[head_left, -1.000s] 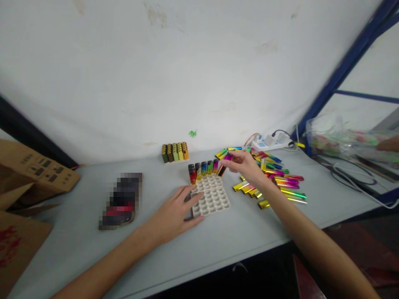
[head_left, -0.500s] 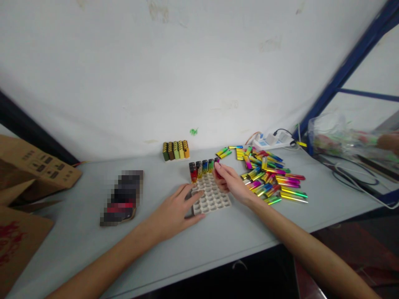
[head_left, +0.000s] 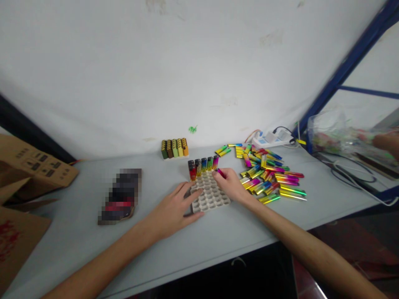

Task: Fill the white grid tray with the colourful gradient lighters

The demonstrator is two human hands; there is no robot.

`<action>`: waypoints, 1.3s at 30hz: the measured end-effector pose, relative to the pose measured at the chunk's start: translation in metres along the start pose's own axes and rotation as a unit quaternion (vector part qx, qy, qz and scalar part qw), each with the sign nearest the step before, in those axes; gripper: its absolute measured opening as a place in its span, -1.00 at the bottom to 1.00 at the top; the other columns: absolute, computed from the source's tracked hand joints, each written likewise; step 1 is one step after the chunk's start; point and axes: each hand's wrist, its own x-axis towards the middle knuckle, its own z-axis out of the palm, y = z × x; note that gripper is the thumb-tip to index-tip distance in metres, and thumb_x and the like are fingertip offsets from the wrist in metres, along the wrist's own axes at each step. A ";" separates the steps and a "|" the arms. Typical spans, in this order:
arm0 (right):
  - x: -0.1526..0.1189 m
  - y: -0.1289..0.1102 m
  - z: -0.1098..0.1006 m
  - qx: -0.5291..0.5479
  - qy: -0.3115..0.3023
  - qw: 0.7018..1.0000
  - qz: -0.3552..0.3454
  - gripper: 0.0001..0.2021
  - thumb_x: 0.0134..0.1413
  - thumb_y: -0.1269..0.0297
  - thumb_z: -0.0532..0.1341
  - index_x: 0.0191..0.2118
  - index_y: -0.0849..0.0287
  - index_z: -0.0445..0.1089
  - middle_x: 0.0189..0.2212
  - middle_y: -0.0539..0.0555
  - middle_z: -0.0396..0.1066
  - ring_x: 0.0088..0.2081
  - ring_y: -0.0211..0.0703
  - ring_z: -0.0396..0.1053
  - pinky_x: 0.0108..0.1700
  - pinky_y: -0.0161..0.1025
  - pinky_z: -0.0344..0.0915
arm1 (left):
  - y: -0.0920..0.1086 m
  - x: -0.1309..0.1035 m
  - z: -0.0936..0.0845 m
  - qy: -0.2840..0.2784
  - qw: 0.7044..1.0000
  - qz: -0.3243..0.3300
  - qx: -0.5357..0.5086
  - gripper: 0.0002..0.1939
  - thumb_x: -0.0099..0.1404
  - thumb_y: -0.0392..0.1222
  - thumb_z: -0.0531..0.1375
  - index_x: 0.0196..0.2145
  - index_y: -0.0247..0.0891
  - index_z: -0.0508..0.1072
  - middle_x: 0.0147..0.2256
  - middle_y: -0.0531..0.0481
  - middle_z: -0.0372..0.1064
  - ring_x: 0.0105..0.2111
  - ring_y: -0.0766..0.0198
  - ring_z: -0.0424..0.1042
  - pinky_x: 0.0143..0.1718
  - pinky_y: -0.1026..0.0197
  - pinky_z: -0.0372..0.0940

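Note:
A white tray with rows of holes [head_left: 212, 203] lies on the table before me. Several upright lighters [head_left: 204, 165] with coloured, shiny bodies fill its back edge, and a red lighter [head_left: 192, 171] stands at the left end. My left hand [head_left: 176, 207] rests over the tray's left side with its fingers spread. At the right side of the tray, my right hand [head_left: 232, 185] is closed on a purple lighter [head_left: 220, 172], of which only the top end shows. A heap of loose metallic lighters [head_left: 264, 176] lies just beyond that hand.
By the wall stands a filled block of green, brown and yellow lighters [head_left: 175, 149]. A blurred-out phone-like thing [head_left: 120, 195] lies at left, near cardboard boxes [head_left: 37, 162]. A power strip [head_left: 271, 140] with cables sits behind the heap. Another person's hand [head_left: 386, 143] shows at far right.
A purple lighter now stands at the right end of the back row. My right hand has moved slightly toward me and right, with a purple lighter in it. The left hand stays put.

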 end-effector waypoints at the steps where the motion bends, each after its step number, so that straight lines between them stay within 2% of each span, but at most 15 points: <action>1: 0.000 0.000 -0.001 0.009 -0.004 1.000 -0.007 -0.60 0.20 -0.03 0.09 -0.54 0.11 0.13 -0.59 -0.08 0.02 -0.51 -0.28 0.01 -0.50 -0.30 -0.05 | 0.000 0.000 0.000 0.003 1.000 -0.001 -0.001 -0.48 0.43 0.07 0.23 0.24 -0.21 0.39 0.21 -0.31 0.29 0.22 -0.12 0.31 0.22 -0.20 0.35; 4: 0.002 0.003 -0.008 0.044 -0.008 0.998 -0.039 -0.62 0.26 -0.11 0.15 -0.36 0.12 0.27 -0.55 -0.10 0.16 -0.49 -0.26 0.11 -0.47 -0.32 0.07 | 0.000 0.000 0.001 0.000 1.000 -0.005 -0.002 -0.47 0.42 0.07 0.24 0.25 -0.19 0.39 0.23 -0.29 0.28 0.23 -0.11 0.30 0.24 -0.20 0.33; 7: 0.006 0.007 -0.024 0.054 -0.023 0.996 -0.072 -0.63 0.33 -0.14 0.11 -0.19 0.10 0.31 -0.46 -0.06 0.32 -0.45 -0.23 0.25 -0.39 -0.30 0.22 | 0.000 0.001 0.001 -0.010 1.000 -0.009 0.001 -0.46 0.43 0.08 0.23 0.26 -0.20 0.38 0.24 -0.31 0.27 0.24 -0.12 0.29 0.24 -0.20 0.32; 9: 0.010 0.010 -0.035 0.032 -0.025 0.993 -0.106 -0.63 0.37 -0.12 0.09 -0.18 0.11 0.34 -0.34 0.03 0.42 -0.35 -0.19 0.35 -0.31 -0.27 0.30 | 0.000 0.000 0.000 -0.010 1.000 -0.012 0.000 -0.45 0.43 0.09 0.23 0.26 -0.20 0.38 0.24 -0.31 0.27 0.24 -0.12 0.30 0.24 -0.20 0.32; 11: 0.015 0.011 -0.045 -0.031 0.007 0.989 -0.145 -0.62 0.36 -0.11 0.12 -0.20 0.13 0.40 -0.27 0.08 0.45 -0.28 -0.14 0.38 -0.26 -0.25 0.31 | 0.000 0.000 0.000 -0.006 1.000 -0.014 -0.002 -0.46 0.42 0.09 0.23 0.26 -0.19 0.39 0.24 -0.30 0.28 0.23 -0.12 0.31 0.24 -0.19 0.33; 15: 0.022 0.014 -0.054 -0.160 0.057 0.974 -0.152 -0.59 0.36 -0.08 0.15 -0.33 0.16 0.45 -0.53 -0.01 0.37 -0.49 -0.20 0.27 -0.40 -0.26 0.13 | 0.000 -0.001 0.001 -0.008 1.000 -0.014 -0.003 -0.46 0.43 0.09 0.22 0.26 -0.17 0.38 0.24 -0.30 0.27 0.24 -0.12 0.30 0.24 -0.21 0.32; 17: 0.025 0.016 -0.054 -0.183 0.057 0.970 -0.149 -0.59 0.38 -0.05 0.14 -0.35 0.16 0.44 -0.57 -0.03 0.37 -0.54 -0.22 0.25 -0.43 -0.26 0.08 | 0.000 -0.001 0.001 -0.010 1.000 -0.014 -0.002 -0.46 0.44 0.10 0.21 0.27 -0.17 0.37 0.25 -0.30 0.27 0.25 -0.12 0.29 0.24 -0.21 0.32; 22: 0.032 0.024 -0.052 -0.231 0.044 0.952 -0.194 -0.62 0.41 -0.02 0.13 -0.29 0.17 0.45 -0.47 0.05 0.51 -0.47 -0.18 0.38 -0.36 -0.29 0.14 | -0.001 0.000 0.001 -0.007 1.000 -0.015 -0.004 -0.45 0.43 0.10 0.23 0.27 -0.16 0.38 0.25 -0.29 0.27 0.24 -0.12 0.30 0.23 -0.20 0.33; 26: 0.035 0.020 -0.060 -0.264 0.012 0.938 -0.223 -0.63 0.42 -0.01 0.13 -0.27 0.17 0.47 -0.39 0.10 0.54 -0.40 -0.14 0.42 -0.32 -0.28 0.18 | 0.000 0.000 0.000 -0.011 1.000 -0.016 -0.010 -0.46 0.43 0.09 0.23 0.26 -0.18 0.39 0.24 -0.31 0.28 0.23 -0.13 0.31 0.23 -0.21 0.34; 30: 0.039 0.009 -0.074 -0.260 -0.064 0.940 -0.213 -0.63 0.41 0.01 0.14 -0.26 0.18 0.50 -0.43 0.08 0.51 -0.42 -0.15 0.41 -0.34 -0.28 0.18 | 0.001 0.001 -0.001 -0.019 1.000 -0.018 -0.006 -0.47 0.43 0.09 0.22 0.26 -0.17 0.39 0.24 -0.30 0.28 0.24 -0.13 0.30 0.23 -0.22 0.34; 34: 0.053 0.005 -0.073 -0.253 -0.132 0.936 -0.205 -0.60 0.37 -0.03 0.18 -0.31 0.20 0.52 -0.45 0.10 0.53 -0.46 -0.17 0.39 -0.36 -0.27 0.20 | 0.000 0.000 -0.001 -0.014 1.000 -0.014 -0.002 -0.46 0.43 0.08 0.23 0.26 -0.20 0.38 0.24 -0.32 0.27 0.25 -0.14 0.29 0.24 -0.22 0.33; 37: 0.061 0.006 -0.070 -0.242 -0.118 0.948 -0.168 -0.55 0.23 -0.13 0.28 -0.37 0.22 0.52 -0.52 0.12 0.53 -0.50 -0.16 0.40 -0.39 -0.26 0.21 | 0.000 0.000 0.000 -0.008 1.000 -0.014 -0.003 -0.46 0.42 0.08 0.23 0.26 -0.18 0.39 0.24 -0.32 0.28 0.24 -0.14 0.30 0.23 -0.24 0.34; 39: 0.061 0.006 -0.076 -0.229 -0.110 0.957 -0.140 -0.55 0.17 -0.15 0.32 -0.36 0.21 0.53 -0.53 0.11 0.53 -0.51 -0.14 0.41 -0.39 -0.25 0.23 | -0.001 0.000 0.000 -0.005 1.000 -0.012 -0.003 -0.46 0.43 0.08 0.23 0.26 -0.18 0.39 0.24 -0.32 0.28 0.24 -0.14 0.30 0.22 -0.23 0.34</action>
